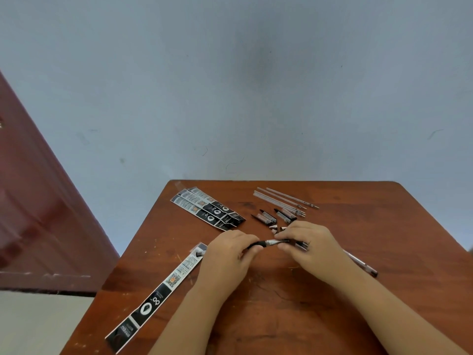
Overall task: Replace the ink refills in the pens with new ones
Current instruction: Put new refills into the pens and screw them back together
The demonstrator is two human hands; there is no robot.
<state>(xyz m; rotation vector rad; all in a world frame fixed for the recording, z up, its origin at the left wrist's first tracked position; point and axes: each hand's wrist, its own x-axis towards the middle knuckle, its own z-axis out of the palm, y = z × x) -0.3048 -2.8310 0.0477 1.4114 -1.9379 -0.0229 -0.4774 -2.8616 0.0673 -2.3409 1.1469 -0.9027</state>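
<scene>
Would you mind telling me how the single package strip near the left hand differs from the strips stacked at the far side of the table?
The single package strip lies alone, near the table's left edge, its far end beside the left hand. The stacked strips overlap in a group at the far side, away from both hands. The two run at opposite slants. Both share black-and-white printing and lie flat on the table.

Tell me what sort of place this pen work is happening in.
Probably a plain room in a home or small office: a scuffed reddish-brown wooden table pushed against a bare pale blue-grey wall, with a dark red wooden door at the left.
</scene>
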